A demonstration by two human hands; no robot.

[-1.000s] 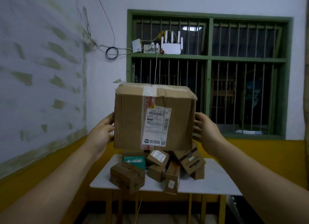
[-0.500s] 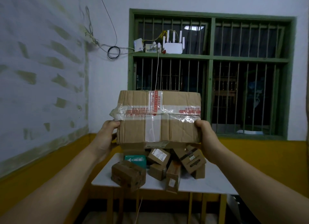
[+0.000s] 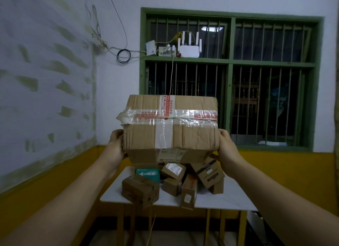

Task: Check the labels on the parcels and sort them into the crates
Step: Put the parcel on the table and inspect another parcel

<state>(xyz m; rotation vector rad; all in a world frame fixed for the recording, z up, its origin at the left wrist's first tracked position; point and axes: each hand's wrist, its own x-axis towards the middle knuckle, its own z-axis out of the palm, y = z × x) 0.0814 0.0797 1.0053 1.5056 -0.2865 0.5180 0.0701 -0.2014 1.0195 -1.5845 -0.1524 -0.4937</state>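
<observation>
Both arms are stretched out ahead and raised, forearms angling inward toward a big cardboard parcel (image 3: 170, 124) held up in the air at about window-sill height. The left hand (image 3: 114, 146) is clamped against the parcel's left side, palm flat to the cardboard, fingers wrapping out of sight behind and under the edge. The right hand (image 3: 226, 150) mirrors it on the right side, thumb showing low near the bottom corner, the rest of the fingers hidden behind the box. So that's a two-handed squeeze, parcel pinned between the palms, nothing slack on either side.

The parcel is tipped so its taped face looks at us: a clear band of tape with red print runs across it, another strip crosses it top to bottom. Below that, the underside slants into view, and a shipping label (image 3: 171, 154) shows there at a steep angle; its print is too small to read.

Directly beneath, well clear of the held box, a white table (image 3: 236, 198) carries a heap of smaller parcels (image 3: 183, 183), brown cartons leaning on one another, with a green box (image 3: 147, 174) tucked at the back left and a dark brown carton (image 3: 140, 190) at the front left edge. Behind it all, a green barred window (image 3: 229, 80), with a white router (image 3: 189, 50) on its crossbar.
</observation>
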